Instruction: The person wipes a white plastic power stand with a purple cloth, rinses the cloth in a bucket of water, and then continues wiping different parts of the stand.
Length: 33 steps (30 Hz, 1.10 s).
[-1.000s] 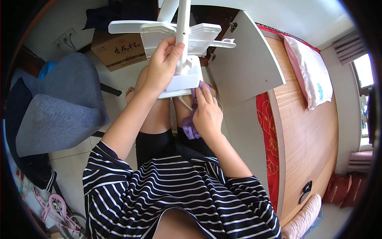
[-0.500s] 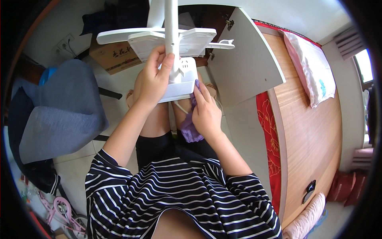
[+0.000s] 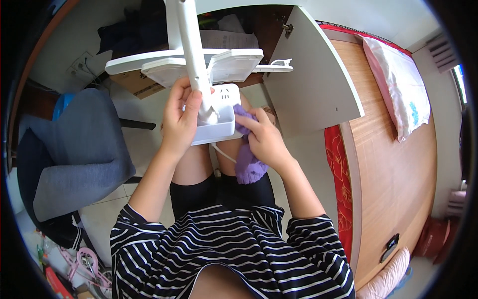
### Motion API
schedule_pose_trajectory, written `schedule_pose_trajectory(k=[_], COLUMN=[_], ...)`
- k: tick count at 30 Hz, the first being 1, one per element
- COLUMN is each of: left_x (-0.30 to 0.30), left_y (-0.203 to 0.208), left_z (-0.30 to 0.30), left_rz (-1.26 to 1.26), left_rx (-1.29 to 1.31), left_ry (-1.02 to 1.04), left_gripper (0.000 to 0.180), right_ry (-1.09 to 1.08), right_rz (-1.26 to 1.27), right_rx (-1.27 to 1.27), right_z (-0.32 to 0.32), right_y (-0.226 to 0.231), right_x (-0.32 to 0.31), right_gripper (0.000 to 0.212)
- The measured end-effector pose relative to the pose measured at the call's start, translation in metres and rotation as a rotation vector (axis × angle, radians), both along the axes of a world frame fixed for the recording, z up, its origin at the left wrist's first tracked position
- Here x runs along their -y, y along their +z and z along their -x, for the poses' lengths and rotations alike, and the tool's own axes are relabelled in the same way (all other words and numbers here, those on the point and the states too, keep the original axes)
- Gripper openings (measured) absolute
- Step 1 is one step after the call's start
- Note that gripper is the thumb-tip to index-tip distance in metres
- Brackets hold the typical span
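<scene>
A white desk lamp (image 3: 193, 50) with a slim post stands over my lap. Its base (image 3: 211, 132) has a tray and power socket holes, and a white cord hangs below it. My left hand (image 3: 180, 117) is closed round the lower post just above the base. In my right hand (image 3: 266, 137) is a bunched purple cloth (image 3: 247, 159), pressed to the right side of the base; its lower end dangles over my thigh. White flat panels (image 3: 234, 66) spread out from behind the post.
To the left stands a grey-blue chair (image 3: 82, 144). An open white cabinet door (image 3: 313, 74) reaches out at the right, beside a wooden bed board (image 3: 383, 149) with a white pillow (image 3: 398, 84). A cardboard box (image 3: 137, 84) sits behind the lamp; a pink bicycle (image 3: 87, 264) is at lower left.
The lamp has tilted and shifted left and a little toward me, with my left hand on it. My right hand with the purple cloth has moved slightly right and nearer.
</scene>
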<state>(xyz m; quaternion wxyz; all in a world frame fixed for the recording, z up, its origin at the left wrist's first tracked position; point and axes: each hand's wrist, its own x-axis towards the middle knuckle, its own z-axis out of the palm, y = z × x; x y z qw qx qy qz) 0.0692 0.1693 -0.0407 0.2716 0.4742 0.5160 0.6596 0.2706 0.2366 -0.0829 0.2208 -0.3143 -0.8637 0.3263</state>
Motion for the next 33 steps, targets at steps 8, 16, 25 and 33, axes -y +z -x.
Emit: schedule_pose_trajectory(k=[8, 16, 25, 33], left_x=[0.001, 0.0, -0.003, -0.001], left_y=[-0.002, 0.0, -0.006, -0.004], left_z=[0.001, 0.001, 0.002, 0.003], left_rz=[-0.036, 0.002, -0.007, -0.046], left_rx=[0.022, -0.044, -0.086, -0.088], left_ry=[-0.014, -0.001, 0.032, -0.005], left_gripper=[0.038, 0.042, 0.041, 0.039], right_ry=[-0.042, -0.031, -0.19, -0.181], right_rz=[0.107, 0.111, 0.298, 0.26], right_rx=[-0.105, 0.01, -0.235, -0.268], right_z=[0.022, 0.056, 0.033, 0.046], right_y=[0.012, 0.025, -0.019, -0.002], right_x=[-0.029, -0.065, -0.051, -0.05], right_gripper=[0.05, 0.037, 0.026, 0.036])
